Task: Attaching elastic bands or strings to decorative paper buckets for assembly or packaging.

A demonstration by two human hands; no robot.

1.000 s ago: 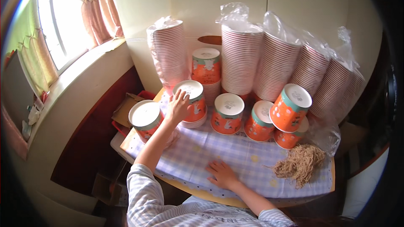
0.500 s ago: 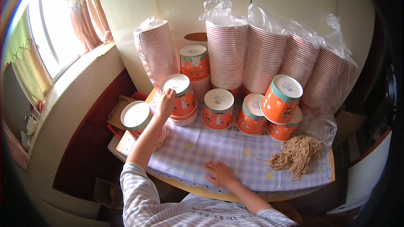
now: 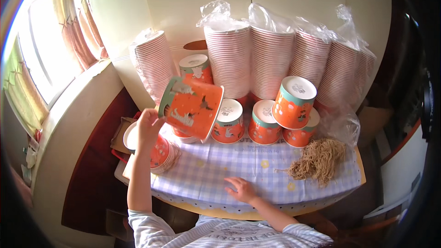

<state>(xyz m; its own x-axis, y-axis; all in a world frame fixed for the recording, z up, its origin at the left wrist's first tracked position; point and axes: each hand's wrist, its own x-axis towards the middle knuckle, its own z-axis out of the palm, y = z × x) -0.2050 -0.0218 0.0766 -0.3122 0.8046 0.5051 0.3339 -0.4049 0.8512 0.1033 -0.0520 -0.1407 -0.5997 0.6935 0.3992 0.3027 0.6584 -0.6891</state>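
My left hand (image 3: 150,126) pinches the base edge of an orange and green paper bucket (image 3: 195,108). The bucket is raised and tipped on its side, its rim turned to the right. Partly hidden behind it is a short stack of buckets. Close to my left wrist, an upside-down bucket stack (image 3: 161,154) has string around its lower part. Over the front of the table my right hand (image 3: 241,190) is empty, fingers apart. Further right, upside-down buckets (image 3: 228,121) stand in a row, and one bucket (image 3: 295,103) rests on top of others.
Tall plastic-wrapped stacks of buckets (image 3: 227,59) line the back of the table. A tangle of beige string (image 3: 317,160) lies at the right on the checked tablecloth (image 3: 206,183). A curtained window (image 3: 46,41) is at the left, with a cardboard box (image 3: 121,135) below.
My left hand has lifted the bucket off its stack, tilted it sideways and drawn it nearer. My right hand has risen slightly, its fingers more curled. The view has shifted a little.
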